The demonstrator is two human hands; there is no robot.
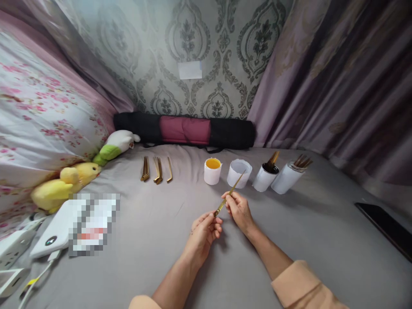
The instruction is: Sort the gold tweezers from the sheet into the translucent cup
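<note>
Left hand (203, 234) pinched on the lower end of a thin golden stick (220, 207); right hand (238, 209) clamped higher on its shaft. The stick slants above the grey sheet (183, 204), its tip overlapping the wide cup (238, 181) in view; whether they touch cannot be told. A light, two-point grip should steady it best. Beyond: a yellow-lined cup (212, 174), two stick-filled cups (263, 182), and, leftward, more golden sticks (158, 171).

Free passage runs between the obstructing golden sticks (158, 177) and white cups (212, 176).
</note>
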